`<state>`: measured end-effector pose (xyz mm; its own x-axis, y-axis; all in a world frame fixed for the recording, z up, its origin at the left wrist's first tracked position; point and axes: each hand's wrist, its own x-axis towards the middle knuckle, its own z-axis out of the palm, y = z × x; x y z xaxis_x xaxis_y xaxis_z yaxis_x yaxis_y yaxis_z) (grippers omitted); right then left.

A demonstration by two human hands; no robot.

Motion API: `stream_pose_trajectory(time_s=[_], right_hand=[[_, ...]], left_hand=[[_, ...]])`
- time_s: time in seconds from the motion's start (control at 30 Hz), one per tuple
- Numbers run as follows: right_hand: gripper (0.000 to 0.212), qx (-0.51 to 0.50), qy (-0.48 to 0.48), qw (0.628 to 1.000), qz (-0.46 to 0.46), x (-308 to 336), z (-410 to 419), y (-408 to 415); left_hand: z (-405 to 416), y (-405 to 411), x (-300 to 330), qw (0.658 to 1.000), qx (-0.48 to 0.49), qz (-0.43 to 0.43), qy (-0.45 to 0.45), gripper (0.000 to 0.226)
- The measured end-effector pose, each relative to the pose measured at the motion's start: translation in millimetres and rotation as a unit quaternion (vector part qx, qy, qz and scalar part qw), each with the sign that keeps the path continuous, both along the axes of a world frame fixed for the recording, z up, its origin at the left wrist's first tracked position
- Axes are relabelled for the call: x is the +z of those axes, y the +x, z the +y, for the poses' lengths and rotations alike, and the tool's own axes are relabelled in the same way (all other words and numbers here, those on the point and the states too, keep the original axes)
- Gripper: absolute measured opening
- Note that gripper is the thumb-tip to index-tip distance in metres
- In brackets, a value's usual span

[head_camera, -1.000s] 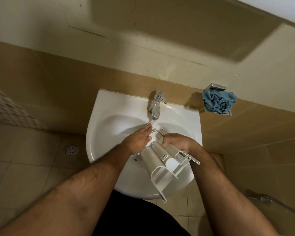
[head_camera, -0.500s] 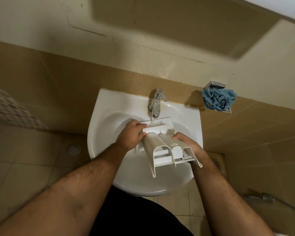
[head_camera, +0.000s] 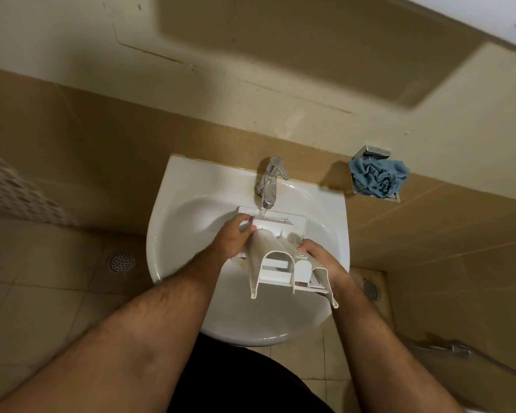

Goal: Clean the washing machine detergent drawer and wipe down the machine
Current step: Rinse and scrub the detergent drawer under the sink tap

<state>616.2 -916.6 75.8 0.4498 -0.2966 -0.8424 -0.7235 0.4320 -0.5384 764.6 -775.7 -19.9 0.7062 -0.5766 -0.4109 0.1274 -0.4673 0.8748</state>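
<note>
Two hands, left hand point(head_camera: 231, 238) and right hand point(head_camera: 320, 256), grip the white, ribbed detergent drawer point(head_camera: 276, 257) under the tap point(head_camera: 269, 186).

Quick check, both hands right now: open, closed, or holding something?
Left hand: closed, holding the left side of the detergent drawer over the sink.
Right hand: closed, holding the drawer's right side.

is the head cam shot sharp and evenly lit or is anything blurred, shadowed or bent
Head view: light is dim and warm; the wall cabinet throws a broad shadow above the sink; the cloth shadows the tiles to its left. The left hand and drawer are slightly soft. Wide-angle distortion bends the tile lines at the edges.
</note>
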Motion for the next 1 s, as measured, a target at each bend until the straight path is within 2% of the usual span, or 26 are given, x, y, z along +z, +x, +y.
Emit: stream_pose_trajectory(time_s=[0.1,0.2,0.37,0.47,0.63,0.77,0.93,1.0], right_hand=[[0.020,0.017,0.001,0.999,0.033,2,-1,4],[0.030,0.042,-0.046,0.996,0.062,0,-4,7],[0.065,0.099,0.039,0.990,0.088,-5,0,12],[0.058,0.112,0.019,0.990,0.079,-7,2,14],[0.044,0.146,-0.117,0.980,0.064,-7,0,16],[0.030,0.112,-0.067,0.990,0.045,-5,7,23],[0.021,0.075,-0.038,0.996,0.033,4,6,32],[0.018,0.058,-0.054,0.996,0.034,9,0,34]], left_hand=[[-6,5,3,1.000,0.000,-0.008,-0.008,0.038],[-13,8,4,1.000,-0.006,-0.019,0.007,0.043],[-16,11,1,0.999,-0.020,-0.024,0.021,0.049],[-10,10,-3,1.000,-0.014,-0.026,0.011,0.049],[1,15,-6,0.999,0.030,0.016,-0.008,0.037],[4,16,-2,0.999,0.028,0.013,-0.020,0.028],[6,18,0,0.999,0.041,0.007,-0.017,0.032],[4,17,0,0.998,0.056,-0.003,-0.010,0.033]])
